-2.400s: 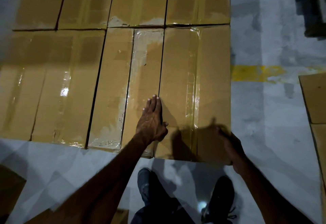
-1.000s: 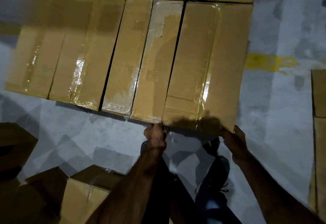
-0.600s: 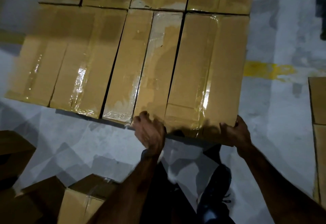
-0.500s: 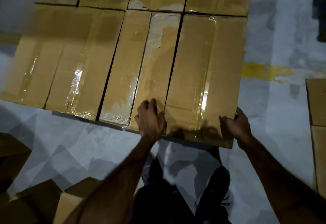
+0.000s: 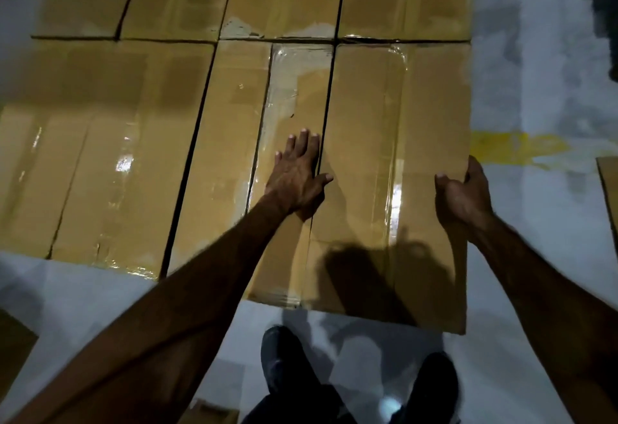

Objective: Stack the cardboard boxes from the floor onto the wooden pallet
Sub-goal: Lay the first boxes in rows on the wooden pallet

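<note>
We see the taped tan box (image 5: 394,173); left hand (image 5: 297,176) flat, fingers together; right hand (image 5: 463,194) curled on its edge, fingertips hidden.

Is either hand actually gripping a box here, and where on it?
The right hand grips the rightmost taped brown cardboard box at its right edge. The left hand only lies flat across the seam beside it.
</note>
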{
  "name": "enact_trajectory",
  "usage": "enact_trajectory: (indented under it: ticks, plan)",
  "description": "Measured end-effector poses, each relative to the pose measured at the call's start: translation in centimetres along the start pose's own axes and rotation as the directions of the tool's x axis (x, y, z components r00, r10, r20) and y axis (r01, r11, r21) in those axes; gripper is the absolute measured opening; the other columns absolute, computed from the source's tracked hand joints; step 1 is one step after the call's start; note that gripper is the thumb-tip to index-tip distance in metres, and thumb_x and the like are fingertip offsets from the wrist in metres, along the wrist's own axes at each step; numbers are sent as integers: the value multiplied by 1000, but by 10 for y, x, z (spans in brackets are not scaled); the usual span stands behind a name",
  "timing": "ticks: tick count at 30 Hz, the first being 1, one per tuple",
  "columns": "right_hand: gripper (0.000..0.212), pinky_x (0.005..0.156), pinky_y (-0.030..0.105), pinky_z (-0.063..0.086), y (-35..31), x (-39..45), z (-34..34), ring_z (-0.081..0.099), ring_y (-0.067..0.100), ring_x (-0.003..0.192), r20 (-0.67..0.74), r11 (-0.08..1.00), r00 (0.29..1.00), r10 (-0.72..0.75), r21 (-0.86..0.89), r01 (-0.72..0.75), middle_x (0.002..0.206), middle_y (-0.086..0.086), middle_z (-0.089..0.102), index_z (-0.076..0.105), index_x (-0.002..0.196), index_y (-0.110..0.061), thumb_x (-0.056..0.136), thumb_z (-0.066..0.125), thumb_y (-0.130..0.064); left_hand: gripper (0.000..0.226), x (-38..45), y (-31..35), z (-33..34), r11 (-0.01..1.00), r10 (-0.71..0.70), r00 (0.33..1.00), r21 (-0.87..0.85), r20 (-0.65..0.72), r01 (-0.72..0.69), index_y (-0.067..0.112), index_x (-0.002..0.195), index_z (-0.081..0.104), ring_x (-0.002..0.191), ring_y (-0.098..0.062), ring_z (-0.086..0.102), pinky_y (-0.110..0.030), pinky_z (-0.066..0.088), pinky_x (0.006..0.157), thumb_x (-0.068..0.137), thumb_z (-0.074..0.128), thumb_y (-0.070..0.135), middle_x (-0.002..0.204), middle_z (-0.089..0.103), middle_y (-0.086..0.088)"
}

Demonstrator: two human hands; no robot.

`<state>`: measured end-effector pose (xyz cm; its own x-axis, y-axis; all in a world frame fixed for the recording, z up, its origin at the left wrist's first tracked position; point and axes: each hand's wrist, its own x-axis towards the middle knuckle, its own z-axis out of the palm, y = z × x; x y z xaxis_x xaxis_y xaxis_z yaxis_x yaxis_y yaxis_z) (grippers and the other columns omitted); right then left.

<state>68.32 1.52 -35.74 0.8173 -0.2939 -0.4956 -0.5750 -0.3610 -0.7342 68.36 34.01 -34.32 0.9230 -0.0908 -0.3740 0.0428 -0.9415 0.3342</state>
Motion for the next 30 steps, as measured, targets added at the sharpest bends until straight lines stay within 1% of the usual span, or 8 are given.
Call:
enact_trajectory:
  ticks: [4,9,14,19,23,26,28,30]
  plan:
    - [62,109,54,50,4,0,4,61,30,125,-42,1000,999,-17,-21,16,139,-3,64,47,147,-37,88,62,-44,90,1,-6,7,999,33,999,-1,2,-33,17,169,-2,161,-36,-10,-62,2,126,105,48,56,176,-12,-10]
    - [54,110,54,49,4,2,5,59,31,127,-40,999,999,-28,-38,27,141,-1,62,47,149,-35,97,63,-35,87,2,-7,10,998,62,998,-4,-2,-62,14,169,-2,161,-37,-10,-62,2,126,107,46,53,175,-12,-11]
    - [53,106,41,44,1,-3,11,57,34,129,-88,995,995,-36,-98,27,144,2,60,43,153,-29,103,60,-29,85,2,-8,13,998,65,998,-1,-5,-65,14,168,-5,161,-36,-12,-60,-1,126,108,43,52,175,-14,-11]
    - [53,107,40,44,1,-2,7,57,33,130,-39,994,998,-56,-100,52,145,3,60,42,153,-26,104,60,-29,86,3,-3,8,999,38,999,27,28,-38,15,168,-6,161,-35,-12,-59,0,127,108,44,52,175,-15,-11]
    - [55,109,44,46,4,-8,-2,57,29,130,28,996,999,-35,-78,38,143,1,61,43,153,-28,102,63,-38,87,-2,1,2,999,15,998,43,53,-17,15,168,-5,161,-35,-12,-57,2,128,108,44,53,175,-14,-12]
    - [57,110,48,47,23,-38,-9,59,29,130,67,998,998,4,-61,0,145,4,62,45,154,-26,103,62,-46,84,-28,9,9,998,8,999,62,35,-10,12,168,-3,161,-36,-8,-56,6,129,109,39,54,175,-11,-13]
    - [60,111,52,48,44,-71,-13,60,32,130,80,998,995,59,-42,-56,144,7,62,47,153,-23,103,58,-54,82,-59,14,24,998,30,1000,60,-2,-30,9,168,-2,162,-35,-6,-55,7,129,109,33,56,175,-9,-15]
    - [73,112,55,47,67,-106,-16,58,35,132,87,990,986,140,0,-141,147,8,60,47,154,-23,98,52,-69,83,-95,15,43,998,37,999,59,-29,-35,8,168,-1,162,-32,-8,-54,7,131,109,28,59,175,-9,-14]
